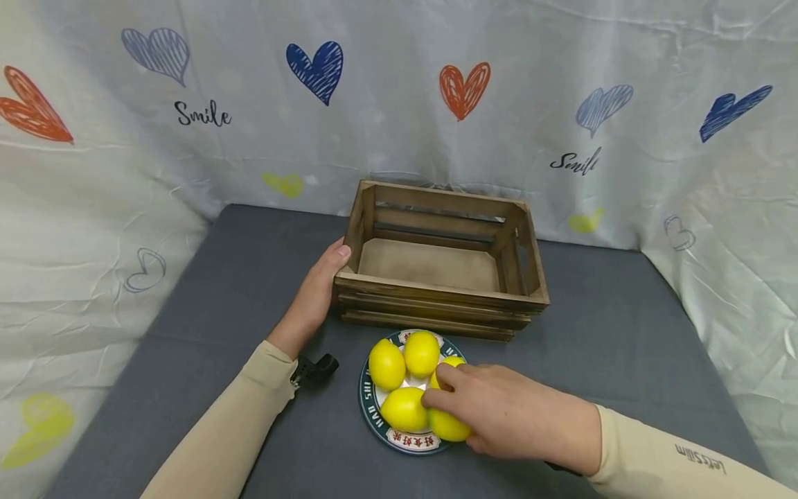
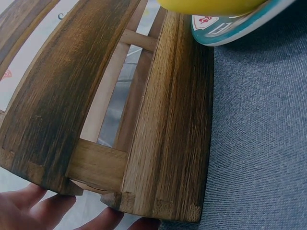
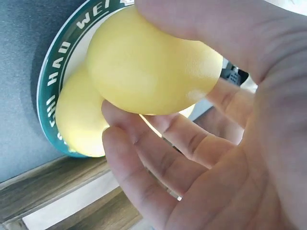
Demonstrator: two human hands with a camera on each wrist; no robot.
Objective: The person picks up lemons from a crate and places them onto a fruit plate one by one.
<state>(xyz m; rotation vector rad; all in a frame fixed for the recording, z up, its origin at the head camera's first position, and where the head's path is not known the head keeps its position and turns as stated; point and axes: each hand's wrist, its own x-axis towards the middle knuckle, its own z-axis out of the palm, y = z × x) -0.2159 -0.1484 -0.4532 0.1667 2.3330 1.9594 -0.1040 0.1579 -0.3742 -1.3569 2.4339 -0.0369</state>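
Observation:
Several yellow lemons (image 1: 386, 364) lie on a round plate (image 1: 366, 405) with a dark green, lettered rim. My right hand (image 1: 517, 414) reaches in from the right and grips the lemon (image 3: 153, 64) at the plate's near right, thumb on one side and fingers curled on the other. Another lemon (image 3: 79, 117) sits close beside it. Behind the plate stands a brown slatted wooden crate (image 1: 436, 305), its bare floor showing. My left hand (image 1: 314, 287) holds the crate's left end, the thumb at the top rim and fingertips (image 2: 53, 211) at the slat ends.
A dark grey cloth covers the table (image 1: 206, 346). Behind it hangs a white curtain (image 1: 386, 125) printed with hearts, and it also falls along both sides. A black band (image 1: 314, 371) is worn at my left wrist.

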